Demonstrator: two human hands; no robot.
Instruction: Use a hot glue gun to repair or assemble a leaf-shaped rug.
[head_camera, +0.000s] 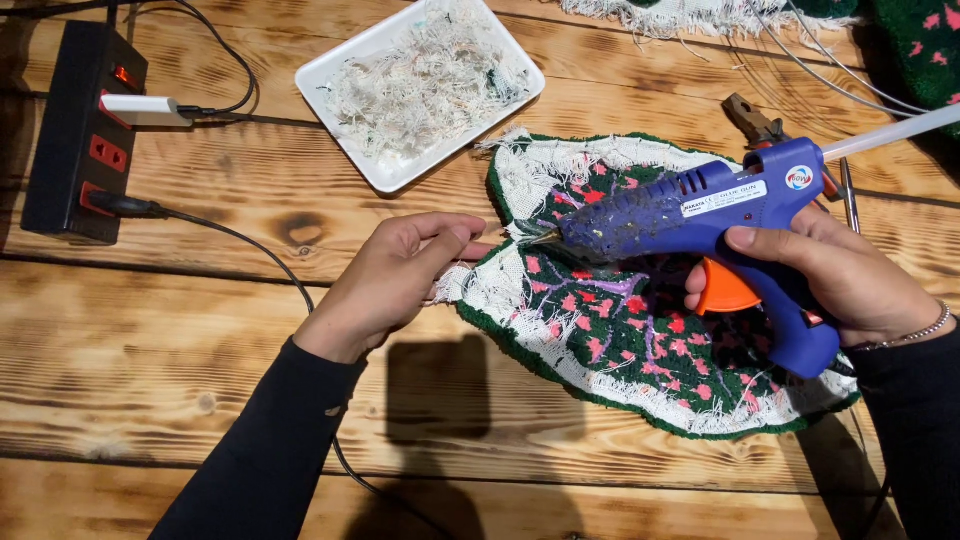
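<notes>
Right hand (850, 275) clamped round blue glue gun (715, 215), finger by orange trigger, nozzle at rug piece (640, 320) mid-table. Left hand (400, 275) half-curled, fingertips pinching the frayed white edge. Tufted green pile, pink flecks, woven backing. White tray (335, 75) of thread scraps toward far edge; black power strip (75, 140) far left corner.

Below the tufted rug piece (640, 330) you have open wooden tabletop (150, 400); above it the white tray (330, 75) blocks you, left of it the power strip (75, 130) and its black cord (250, 250) cross your path
</notes>
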